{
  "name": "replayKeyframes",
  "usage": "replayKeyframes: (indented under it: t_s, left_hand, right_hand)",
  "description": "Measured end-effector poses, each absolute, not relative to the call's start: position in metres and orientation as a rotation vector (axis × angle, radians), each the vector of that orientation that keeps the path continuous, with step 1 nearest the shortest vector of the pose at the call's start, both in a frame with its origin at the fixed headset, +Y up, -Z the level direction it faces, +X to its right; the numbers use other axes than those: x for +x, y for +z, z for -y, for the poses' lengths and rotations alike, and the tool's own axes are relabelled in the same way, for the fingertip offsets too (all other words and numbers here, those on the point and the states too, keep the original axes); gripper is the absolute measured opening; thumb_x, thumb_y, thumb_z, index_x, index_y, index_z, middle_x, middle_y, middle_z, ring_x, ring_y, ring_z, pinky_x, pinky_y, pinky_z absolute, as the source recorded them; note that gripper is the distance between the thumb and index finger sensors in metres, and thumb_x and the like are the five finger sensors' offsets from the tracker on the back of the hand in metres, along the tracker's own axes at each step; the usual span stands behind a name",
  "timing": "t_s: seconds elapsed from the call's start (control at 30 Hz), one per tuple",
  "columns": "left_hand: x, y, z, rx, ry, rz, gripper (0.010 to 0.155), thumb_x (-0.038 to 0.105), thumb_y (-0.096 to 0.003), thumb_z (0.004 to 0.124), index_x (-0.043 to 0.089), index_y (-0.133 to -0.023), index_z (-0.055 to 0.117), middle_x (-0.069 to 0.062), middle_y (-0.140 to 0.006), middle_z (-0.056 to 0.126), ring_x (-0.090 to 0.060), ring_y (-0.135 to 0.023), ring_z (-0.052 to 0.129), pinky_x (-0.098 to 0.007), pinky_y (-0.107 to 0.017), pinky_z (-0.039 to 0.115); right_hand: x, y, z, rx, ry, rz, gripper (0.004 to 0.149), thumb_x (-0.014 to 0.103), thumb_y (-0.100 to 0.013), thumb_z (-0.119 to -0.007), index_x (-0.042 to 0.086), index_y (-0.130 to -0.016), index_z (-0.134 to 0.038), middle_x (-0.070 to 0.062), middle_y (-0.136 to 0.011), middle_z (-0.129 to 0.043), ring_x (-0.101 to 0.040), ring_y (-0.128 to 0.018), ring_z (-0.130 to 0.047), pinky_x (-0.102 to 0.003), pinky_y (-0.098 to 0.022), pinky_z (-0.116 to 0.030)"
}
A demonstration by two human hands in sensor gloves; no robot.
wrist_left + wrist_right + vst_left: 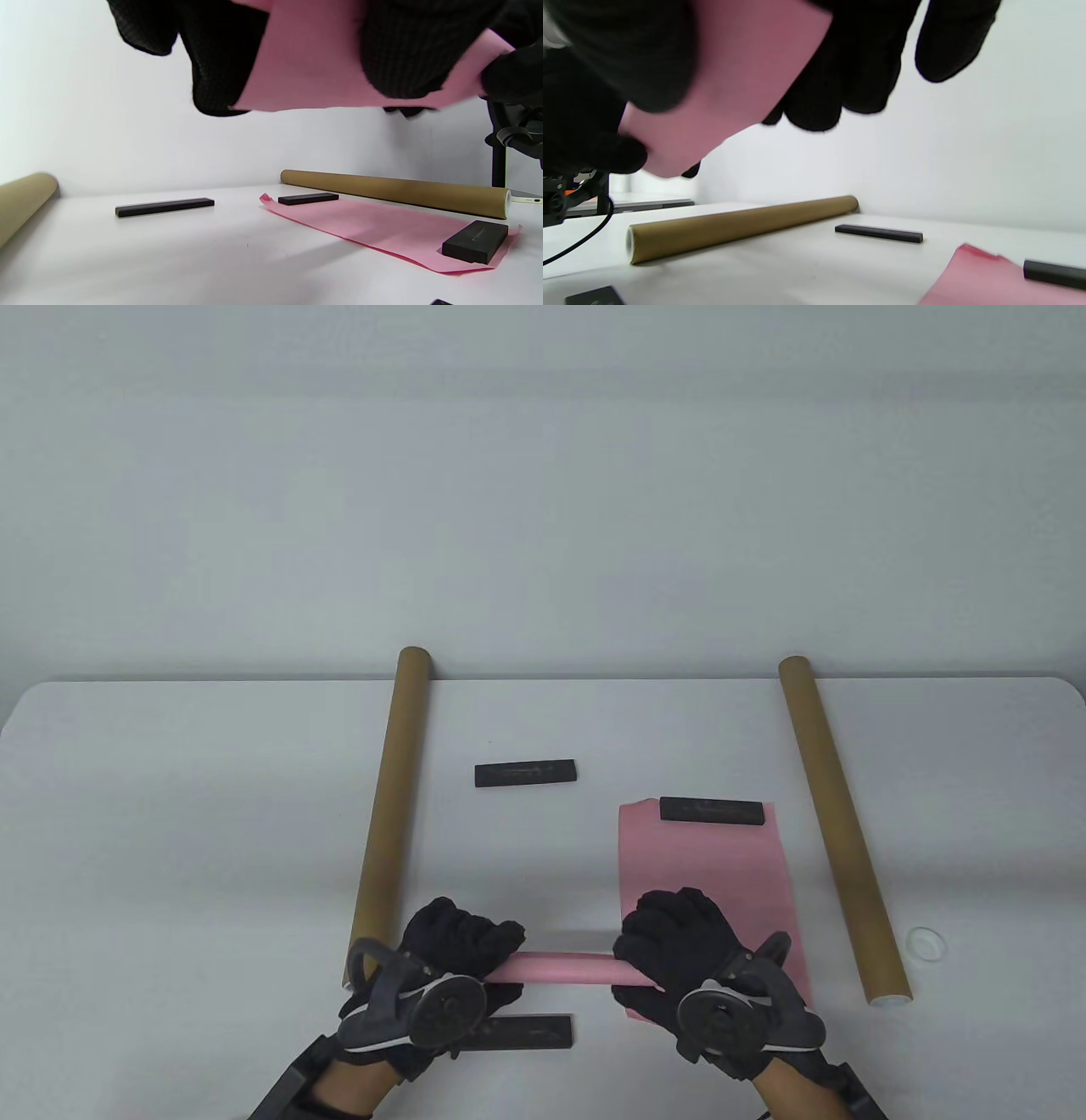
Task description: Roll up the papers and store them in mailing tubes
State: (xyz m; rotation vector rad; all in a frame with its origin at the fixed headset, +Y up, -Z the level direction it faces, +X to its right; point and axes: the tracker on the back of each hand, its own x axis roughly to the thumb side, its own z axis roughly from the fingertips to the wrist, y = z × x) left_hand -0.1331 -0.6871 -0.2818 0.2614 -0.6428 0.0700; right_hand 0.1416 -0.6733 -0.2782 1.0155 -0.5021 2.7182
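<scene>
On the white desk (170, 814), the left mailing tube (389, 814) lies at the left, running from the near edge to the far edge. Just right of its near end, the left hand (450, 954) has its grip wrapped around the left end of a rolled pink paper (560, 967), fingers curled over the top; the left wrist view shows the roll lifted off the desk. A black weight bar (526, 1033) lies near the person, partly under that hand. Farther back, between the tubes, a second black bar (526, 774) rests on bare desk. The roll spans across to the right hand (679, 946), whose grip closes around its right end, fingers curved over it. Beneath and beyond that hand a flat pink sheet (704, 857) lies on the desk, its far edge pinned by a third black bar (711, 811); the left wrist view shows another black block (475, 241) on its near end. The right mailing tube (840, 831) lies right of the sheet, angled, and a clear end cap (926, 943) sits just right of its near end.
</scene>
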Motion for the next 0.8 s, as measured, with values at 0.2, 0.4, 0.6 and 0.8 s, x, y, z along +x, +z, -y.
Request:
replayKeyframes:
  t_s: [0.2, 0.4, 0.6, 0.8]
  left_hand:
    - [-0.1351, -0.2810, 0.6823, 0.257, 0.092, 0.671, 0.057, 0.067, -0.0333, 0.080, 0.032, -0.077, 0.089, 0.012, -0.049, 0.103, -0.008, -0.043, 0.108, -0.046, -0.067, 0.077]
    - [-0.1354, -0.2810, 0.6855, 0.247, 0.068, 0.649, 0.064, 0.065, -0.0345, 0.081, 0.033, -0.090, 0.076, 0.007, -0.076, 0.094, -0.016, -0.070, 0.101, -0.050, -0.071, 0.070]
    - [-0.1336, -0.2790, 0.6809, 0.243, 0.062, 0.677, 0.058, 0.068, -0.0328, 0.081, 0.032, -0.078, 0.088, 0.011, -0.049, 0.102, -0.008, -0.042, 0.107, -0.047, -0.068, 0.076]
    - [-0.1315, -0.2786, 0.6855, 0.253, 0.018, 0.662, 0.066, 0.066, -0.0342, 0.081, 0.032, -0.091, 0.075, 0.006, -0.077, 0.094, -0.015, -0.069, 0.101, -0.050, -0.071, 0.069]
  right_hand:
    - [0.1460, -0.2779, 0.6738, 1.000, 2.634, 0.505, 0.064, 0.065, -0.039, -0.085, 0.017, -0.081, -0.093, -0.010, -0.090, -0.093, -0.045, -0.091, -0.087, -0.069, -0.066, -0.069]
    - [0.1410, -0.2767, 0.6747, 1.023, 2.699, 0.505, 0.053, 0.056, -0.043, -0.087, 0.019, -0.079, -0.093, -0.008, -0.088, -0.094, -0.043, -0.092, -0.087, -0.069, -0.067, -0.069]
    - [0.1426, -0.2817, 0.6761, 1.003, 2.668, 0.422, 0.058, 0.065, -0.041, -0.081, 0.017, -0.068, -0.099, -0.009, -0.076, -0.101, -0.042, -0.082, -0.095, -0.067, -0.064, -0.073]
    - [0.1388, -0.2815, 0.6765, 1.025, 2.719, 0.402, 0.052, 0.061, -0.042, -0.084, 0.018, -0.068, -0.098, -0.007, -0.077, -0.101, -0.041, -0.082, -0.096, -0.068, -0.064, -0.073]
